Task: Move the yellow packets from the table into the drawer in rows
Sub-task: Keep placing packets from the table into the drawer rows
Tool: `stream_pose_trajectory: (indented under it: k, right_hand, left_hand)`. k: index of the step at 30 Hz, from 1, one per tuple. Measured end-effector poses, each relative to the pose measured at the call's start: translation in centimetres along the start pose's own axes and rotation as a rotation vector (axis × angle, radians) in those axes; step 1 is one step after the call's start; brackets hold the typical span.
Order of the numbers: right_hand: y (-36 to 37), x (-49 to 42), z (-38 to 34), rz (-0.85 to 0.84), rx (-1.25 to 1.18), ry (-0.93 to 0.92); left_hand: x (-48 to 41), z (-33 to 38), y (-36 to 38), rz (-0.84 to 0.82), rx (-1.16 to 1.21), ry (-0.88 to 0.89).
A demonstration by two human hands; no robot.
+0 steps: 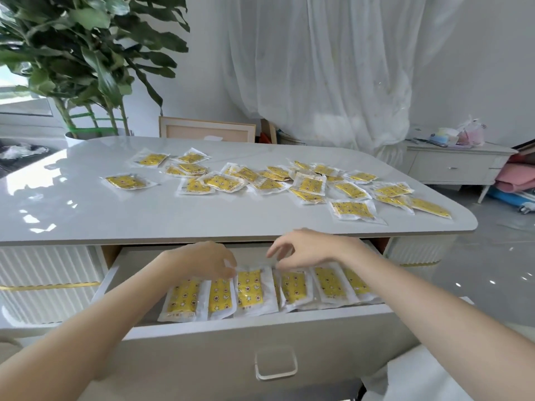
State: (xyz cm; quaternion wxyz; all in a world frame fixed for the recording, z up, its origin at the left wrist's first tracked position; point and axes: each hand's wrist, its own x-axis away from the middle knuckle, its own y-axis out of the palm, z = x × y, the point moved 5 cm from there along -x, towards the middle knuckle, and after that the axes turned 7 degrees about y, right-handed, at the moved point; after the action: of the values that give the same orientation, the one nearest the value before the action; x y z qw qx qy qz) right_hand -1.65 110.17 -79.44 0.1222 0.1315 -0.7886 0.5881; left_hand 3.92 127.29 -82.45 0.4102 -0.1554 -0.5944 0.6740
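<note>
Many yellow packets (223, 182) in clear wrappers lie scattered over the white table (115, 215). Below its front edge the drawer (260, 322) stands pulled out, with a row of several packets side by side inside it. My left hand (202, 263) reaches into the drawer and pinches the top left corner of the middle packet (249, 289). My right hand (307, 250) hovers just above the row with its fingers loosely spread, thumb close to the top edge of the neighbouring packet (293, 286); it holds nothing.
The left part of the drawer floor (136, 273) is bare. A large potted plant (86, 53) stands behind the table's far left corner, a framed board (207, 130) behind its far edge. A low white cabinet (451, 166) with clutter is at the right.
</note>
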Motion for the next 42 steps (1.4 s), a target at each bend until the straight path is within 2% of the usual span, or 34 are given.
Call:
stream_pose_trajectory:
  k: [6, 9, 14, 17, 20, 22, 24, 27, 29, 32, 36, 42]
  right_hand:
    - [-7.0, 2.4, 6.7, 0.381, -0.274, 0.196]
    - [-7.7, 1.6, 11.2, 0.504, -0.268, 0.344]
    - [-6.4, 0.1, 16.8, 0.454, -0.125, 0.574]
    - [-6.6, -0.7, 18.2, 0.455, -0.236, 0.512]
    - [-7.4, -0.9, 18.7, 0.481, -0.473, 0.383]
    - [-8.6, -0.5, 19.7, 0.604, -0.643, 0.346]
    - [-9.9, 0.4, 22.0, 0.808, -0.725, 0.403]
    - [-11.0, 1.7, 26.1, 0.981, -0.584, 0.627]
    - [-11.0, 2.1, 28.5, 0.951, -0.337, 0.783]
    - [-9.9, 1.8, 31.4, 0.844, -0.159, 0.861]
    - [-8.6, 0.6, 33.8, 0.651, -0.139, 0.870]
    - [-8.5, 0.4, 32.0, 0.602, -0.103, 0.839]
  left_hand:
    - [-0.6, 4.1, -4.9, 0.242, 0.235, 0.179]
    - [-3.0, 6.4, -6.4, 0.324, 0.244, 0.234]
    - [-9.0, 9.3, -7.0, 0.405, 0.319, 0.230]
    - [-12.7, 10.8, -6.9, 0.425, 0.354, 0.220]
    - [-15.7, 12.2, -6.6, 0.473, 0.353, 0.194]
    - [-17.6, 13.7, -6.5, 0.506, 0.327, 0.202]
    - [-19.3, 15.2, -6.2, 0.495, 0.271, 0.207]
    - [-21.9, 17.3, -4.9, 0.352, 0.047, 0.186]
    - [-23.2, 17.7, -4.4, 0.345, -0.018, 0.175]
    - [-24.5, 18.0, -4.6, 0.460, -0.020, 0.196]
    - [-25.4, 18.4, -5.0, 0.548, 0.002, 0.187]
    - [-25.4, 17.8, -5.1, 0.607, 0.060, 0.158]
